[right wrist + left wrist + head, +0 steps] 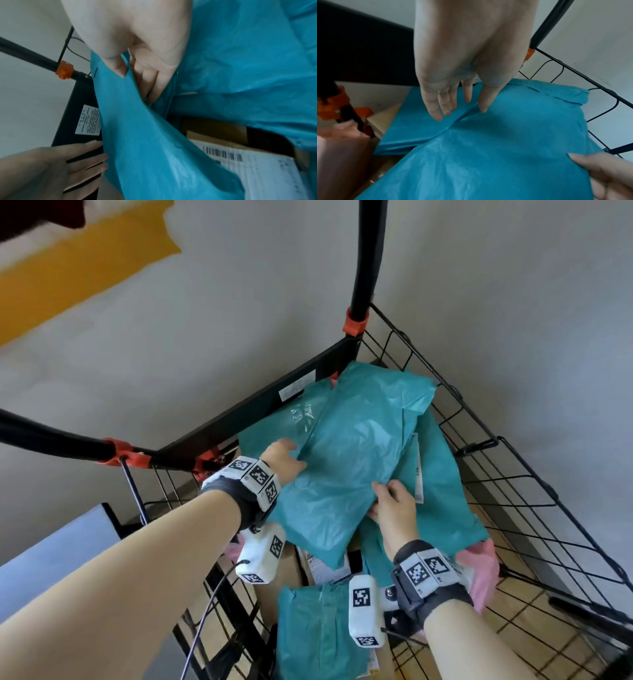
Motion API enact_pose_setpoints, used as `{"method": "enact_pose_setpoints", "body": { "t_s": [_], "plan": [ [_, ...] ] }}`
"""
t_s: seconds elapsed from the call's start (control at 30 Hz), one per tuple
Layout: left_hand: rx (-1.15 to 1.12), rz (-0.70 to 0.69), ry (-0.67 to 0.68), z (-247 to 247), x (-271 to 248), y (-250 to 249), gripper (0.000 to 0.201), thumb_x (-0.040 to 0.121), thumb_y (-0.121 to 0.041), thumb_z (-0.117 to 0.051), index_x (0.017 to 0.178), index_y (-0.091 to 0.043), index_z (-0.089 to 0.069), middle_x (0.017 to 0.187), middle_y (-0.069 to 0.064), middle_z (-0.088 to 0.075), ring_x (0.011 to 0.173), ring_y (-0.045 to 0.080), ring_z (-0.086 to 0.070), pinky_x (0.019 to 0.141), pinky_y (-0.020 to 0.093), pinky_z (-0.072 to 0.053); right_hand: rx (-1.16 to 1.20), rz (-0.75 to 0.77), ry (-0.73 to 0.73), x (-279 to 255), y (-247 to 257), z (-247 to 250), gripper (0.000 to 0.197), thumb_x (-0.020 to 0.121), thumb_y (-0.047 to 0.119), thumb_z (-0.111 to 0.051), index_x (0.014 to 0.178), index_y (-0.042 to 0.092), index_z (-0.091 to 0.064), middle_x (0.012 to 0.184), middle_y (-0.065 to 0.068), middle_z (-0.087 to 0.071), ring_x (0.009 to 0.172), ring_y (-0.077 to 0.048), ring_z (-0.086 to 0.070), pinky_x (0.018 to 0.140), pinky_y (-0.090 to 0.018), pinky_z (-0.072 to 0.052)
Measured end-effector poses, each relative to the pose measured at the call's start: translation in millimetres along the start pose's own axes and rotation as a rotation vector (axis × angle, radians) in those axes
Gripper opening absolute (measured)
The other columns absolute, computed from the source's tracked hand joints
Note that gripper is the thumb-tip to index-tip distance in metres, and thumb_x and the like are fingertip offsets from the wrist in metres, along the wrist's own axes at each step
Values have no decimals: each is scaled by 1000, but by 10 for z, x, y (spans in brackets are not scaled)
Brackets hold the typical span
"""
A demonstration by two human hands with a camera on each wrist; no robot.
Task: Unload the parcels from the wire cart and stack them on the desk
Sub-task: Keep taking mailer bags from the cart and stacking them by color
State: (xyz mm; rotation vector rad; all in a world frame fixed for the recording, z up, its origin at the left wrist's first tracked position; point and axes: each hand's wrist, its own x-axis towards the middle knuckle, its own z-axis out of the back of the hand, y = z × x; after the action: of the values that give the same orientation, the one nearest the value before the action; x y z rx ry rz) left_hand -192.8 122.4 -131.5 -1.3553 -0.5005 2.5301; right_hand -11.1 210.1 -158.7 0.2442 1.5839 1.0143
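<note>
A black wire cart (479, 446) holds several teal plastic parcels. The top teal parcel (349, 460) (488, 162) (145, 135) lies slanted across the pile. My left hand (282, 458) (462, 106) is at its left edge with straight fingers reaching down beside it and the thumb on top. My right hand (390, 498) (137, 83) pinches the right edge, thumb on top and fingers underneath. That edge is raised off the pile. In the right wrist view the left hand's straight fingers (96, 155) touch the parcel's far side.
More teal parcels (442, 491) (315, 631), a pink bag (479, 577) and a labelled cardboard box (257, 162) lie underneath. The cart's black handle bars with orange clamps (356, 321) rise at the far side. A grey flat surface (51, 549) sits at lower left.
</note>
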Motion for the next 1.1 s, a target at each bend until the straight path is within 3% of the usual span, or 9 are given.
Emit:
{"method": "enact_pose_setpoints", "body": {
  "t_s": [0.13,0.23,0.37,0.5,0.6,0.77,0.9,1.0,1.1],
  "plan": [
    [-86,-16,12,-243,4,-96,49,88,-18,-62,133,-6,-47,113,14,-58,90,26,-56,71,23,-41,-5,-5,64,-26,42,105,6,91,11,-60,86,14,-58,96,-9,-68,89,-24,-66,78,-39,-57],
    [-120,1,7,-336,-22,-73,44,86,-13,-64,128,-4,-53,100,15,-60,80,23,-54,64,24,-42,-110,69,69,-20,37,47,15,85,6,-67,99,12,-65,107,-6,-69,97,-23,-65,87,-38,-53],
    [-114,17,30,-318,-129,5,44,87,-16,-64,128,-7,-52,98,7,-54,83,17,-51,64,19,-38,-198,89,98,-95,46,55,23,85,3,-66,108,9,-65,109,-7,-68,102,-25,-64,92,-40,-51],
    [-171,37,73,-258,-291,35,54,86,-22,-66,133,-10,-42,103,9,-52,65,17,-51,55,25,-44,-211,100,181,-272,155,236,22,84,2,-66,102,16,-64,110,-5,-69,99,-22,-65,91,-37,-51],
    [-274,38,92,-206,-512,-10,56,86,-17,-66,137,-11,-41,117,11,-52,87,24,-54,71,35,-52,-230,145,216,-428,282,401,23,84,1,-67,96,20,-64,102,0,-69,95,-20,-65,88,-34,-50],
    [-332,-88,-4,-30,-1097,-108,52,85,-8,-66,134,-8,-48,125,12,-56,81,23,-53,56,25,-46,-294,228,204,-782,551,637,27,80,6,-72,106,12,-66,102,0,-70,98,-21,-66,92,-39,-52],
    [-411,-153,-120,173,-1748,-56,42,84,-2,-65,124,-8,-55,100,10,-61,73,23,-55,67,34,-51,-360,315,308,-1175,830,758,25,82,3,-69,95,23,-64,100,-2,-72,94,-21,-69,86,-41,-55],
    [-507,-179,-198,233,-2326,77,36,84,2,-63,118,-9,-58,91,9,-64,79,25,-59,82,40,-53,-346,390,396,-1524,957,814,27,82,-4,-66,98,17,-64,99,-6,-72,93,-23,-68,85,-40,-55],
    [-575,-201,-307,220,-2949,293,33,85,4,-62,114,-10,-59,78,3,-63,63,14,-62,64,28,-56,-367,433,502,-1910,1003,825,27,83,-6,-65,104,11,-61,97,-10,-71,87,-24,-69,74,-36,-56]
  ]
}}
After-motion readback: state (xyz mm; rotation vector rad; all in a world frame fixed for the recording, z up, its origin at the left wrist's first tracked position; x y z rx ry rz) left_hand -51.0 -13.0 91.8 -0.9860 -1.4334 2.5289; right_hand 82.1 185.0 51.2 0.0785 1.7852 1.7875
